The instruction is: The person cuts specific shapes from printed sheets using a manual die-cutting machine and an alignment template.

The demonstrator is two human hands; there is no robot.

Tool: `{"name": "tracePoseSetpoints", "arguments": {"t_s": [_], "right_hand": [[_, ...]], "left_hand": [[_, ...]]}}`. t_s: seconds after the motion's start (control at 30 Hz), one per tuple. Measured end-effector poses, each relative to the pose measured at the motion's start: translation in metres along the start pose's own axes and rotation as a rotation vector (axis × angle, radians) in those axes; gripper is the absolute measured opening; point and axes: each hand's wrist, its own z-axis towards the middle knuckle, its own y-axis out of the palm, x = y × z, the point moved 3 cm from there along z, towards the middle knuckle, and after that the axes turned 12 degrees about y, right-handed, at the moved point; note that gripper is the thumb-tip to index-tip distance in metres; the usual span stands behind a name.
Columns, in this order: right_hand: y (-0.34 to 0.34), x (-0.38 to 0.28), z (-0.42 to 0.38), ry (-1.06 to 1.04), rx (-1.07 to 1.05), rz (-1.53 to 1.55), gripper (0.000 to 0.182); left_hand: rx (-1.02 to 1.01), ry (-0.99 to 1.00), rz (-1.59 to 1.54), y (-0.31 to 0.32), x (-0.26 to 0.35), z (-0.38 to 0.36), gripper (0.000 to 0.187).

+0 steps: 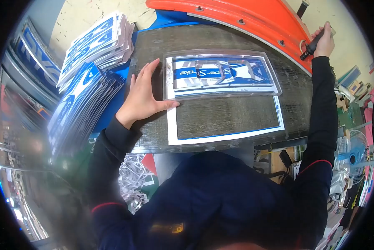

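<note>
My left hand (pixel 142 96) rests on the dark board (pixel 153 41) with thumb and fingers spread apart. Its thumb tip touches the left border of a white printed sheet (pixel 172 125), which has a large rectangular opening in its lower half. Over the sheet's upper half lies a clear rectangular cutting die (pixel 274 81), and blue and white "SuperStroke" print (pixel 203 73) shows through it. At the upper right, my right hand (pixel 325 41) is wrapped round a black handle (pixel 314 46) beside the orange machine arm (pixel 253 18).
Left of the board stand two stacks of blue and white printed sheets, a far stack (pixel 93 43) and a near stack (pixel 80 104). White paper scraps (pixel 132 179) lie below the board's front edge. A fan (pixel 352 156) stands at the right.
</note>
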Motion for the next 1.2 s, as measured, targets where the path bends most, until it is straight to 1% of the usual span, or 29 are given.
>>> {"name": "tracePoseSetpoints", "arguments": {"t_s": [0.03, 0.1, 0.13, 0.17, 0.2, 0.23, 0.27, 0.3, 0.33, 0.37, 0.43, 0.5, 0.53, 0.6, 0.63, 0.7, 0.73, 0.8, 0.83, 0.87, 0.93, 0.97, 1.0, 1.03, 1.07, 1.1, 1.13, 1.17, 1.2], "right_hand": [[0.001, 0.007, 0.0, 0.007, -0.009, 0.0, 0.039], [-0.003, 0.015, -0.005, -0.225, 0.074, -0.099, 0.044], [0.005, 0.012, -0.04, -0.083, 0.028, -0.256, 0.051], [-0.007, 0.036, -0.032, -0.37, 0.089, -0.516, 0.06], [-0.011, 0.044, -0.049, -0.464, 0.068, -0.672, 0.068], [0.015, 0.008, -0.116, -0.489, -0.085, -0.673, 0.069], [0.015, 0.01, -0.14, -0.585, -0.234, -0.808, 0.063], [0.024, 0.004, -0.173, -0.649, -0.451, -0.951, 0.056], [0.028, 0.006, -0.198, -0.65, -0.649, -1.06, 0.059], [0.036, 0.003, -0.22, -0.516, -0.869, -0.977, 0.061], [0.047, -0.004, -0.253, -0.589, -1.053, -1.015, 0.06], [0.057, 0.008, -0.259, -0.615, -1.174, -1.103, 0.06], [0.058, 0.013, -0.256, -0.618, -1.175, -1.101, 0.06], [0.059, 0.016, -0.253, -0.793, -1.191, -1.041, 0.06], [0.061, 0.015, -0.252, -0.798, -1.195, -1.037, 0.06], [0.062, 0.011, -0.25, -0.627, -1.228, -1.055, 0.056], [0.064, 0.007, -0.248, -0.627, -1.229, -1.056, 0.056], [0.068, 0.004, -0.24, -0.525, -1.267, -1.062, 0.055], [0.068, 0.006, -0.239, -0.525, -1.263, -1.064, 0.055], [0.067, 0.007, -0.237, -0.514, -1.248, -1.002, 0.054], [0.064, 0.009, -0.233, -0.51, -1.234, -0.938, 0.054], [0.061, 0.007, -0.229, -0.496, -1.182, -0.854, 0.052], [0.059, 0.006, -0.226, -0.481, -1.13, -0.77, 0.051], [0.057, 0.005, -0.226, -0.484, -1.132, -0.768, 0.051], [0.054, 0.002, -0.224, -0.401, -1.054, -0.654, 0.049], [0.048, 0.001, -0.22, -0.32, -0.971, -0.541, 0.048], [0.04, 0.006, -0.214, -0.301, -0.932, -0.527, 0.049], [0.035, 0.011, -0.212, -0.303, -0.926, -0.526, 0.049], [0.029, 0.015, -0.208, -0.226, -0.882, -0.429, 0.051]], "left_hand": [[0.0, -0.011, 0.0, 0.0, 0.001, 0.0, 0.124], [-0.015, -0.001, 0.016, -0.001, 0.002, 0.0, 0.124], [-0.017, 0.003, 0.011, -0.001, 0.002, 0.0, 0.122], [-0.02, -0.002, 0.011, -0.001, 0.002, 0.0, 0.122], [-0.026, 0.004, 0.005, -0.001, 0.002, 0.0, 0.121], [-0.029, 0.011, 0.0, -0.001, 0.003, 0.0, 0.12], [-0.026, 0.006, -0.003, -0.001, 0.002, 0.001, 0.12], [-0.021, 0.007, -0.014, -0.001, 0.003, 0.001, 0.119], [-0.018, 0.008, -0.023, -0.001, 0.003, 0.001, 0.118], [-0.018, 0.007, -0.024, -0.002, 0.003, 0.001, 0.118], [-0.026, -0.002, -0.025, -0.002, 0.004, 0.001, 0.119], [-0.018, -0.003, -0.028, -0.002, 0.005, 0.001, 0.119], [-0.013, -0.006, -0.029, -0.003, 0.004, 0.001, 0.12], [-0.003, 0.01, -0.018, -0.002, 0.003, 0.0, 0.122], [0.003, 0.027, -0.009, -0.001, 0.002, 0.0, 0.124], [-0.008, 0.009, -0.018, -0.002, 0.003, 0.001, 0.124], [-0.022, -0.004, -0.028, -0.002, 0.003, 0.001, 0.124], [-0.027, -0.007, -0.045, -0.002, 0.003, 0.001, 0.126], [-0.033, -0.011, -0.059, -0.002, 0.003, 0.002, 0.127], [-0.031, -0.007, -0.057, -0.002, 0.003, 0.002, 0.127], [0.024, 0.023, -0.041, -0.002, 0.004, 0.0, 0.126], [0.029, 0.02, -0.04, -0.002, 0.004, -0.001, 0.126], [0.015, 0.043, -0.044, -0.002, 0.005, -0.001, 0.12], [-0.001, 0.068, -0.049, -0.002, 0.005, -0.001, 0.115], [0.001, 0.069, -0.047, -0.001, 0.004, -0.001, 0.115], [-0.031, 0.084, -0.008, 0.0, 0.002, -0.001, 0.108], [-0.064, 0.099, 0.03, 0.001, 0.002, 0.0, 0.101], [-0.064, 0.105, 0.032, -0.001, 0.002, 0.001, 0.101], [-0.124, 0.083, 0.045, -0.003, 0.003, 0.002, 0.094]]}}
